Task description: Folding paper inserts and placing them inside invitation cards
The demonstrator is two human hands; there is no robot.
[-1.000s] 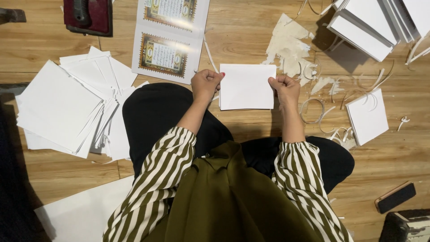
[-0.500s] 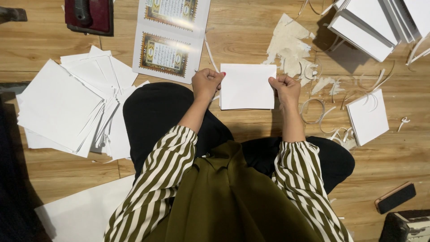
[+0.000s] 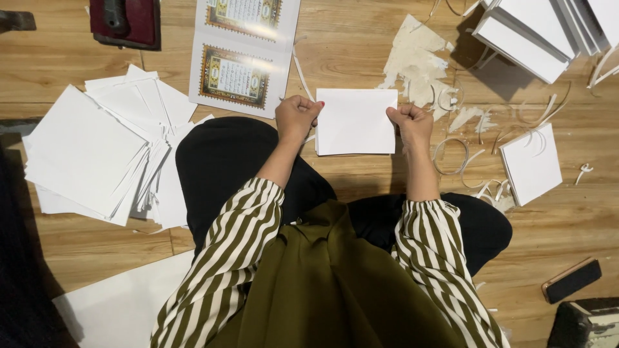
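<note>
A small white stack of paper sheets [image 3: 356, 121] rests on the wooden floor in front of my knees. My left hand [image 3: 296, 117] grips its left edge with curled fingers, and my right hand [image 3: 409, 122] grips its right edge the same way. Both arms wear olive-and-white striped sleeves. The stack lies flat and square between the two fists.
A fanned pile of white sheets [image 3: 97, 154] lies at the left. A printed page with ornate framed panels [image 3: 242, 55] sits ahead, a dark red tool [image 3: 126, 22] beyond it. Paper scraps and curled strips [image 3: 451, 103], a small white stack [image 3: 532, 164], larger stacks [image 3: 548, 32] and a phone [image 3: 572, 280] are at the right.
</note>
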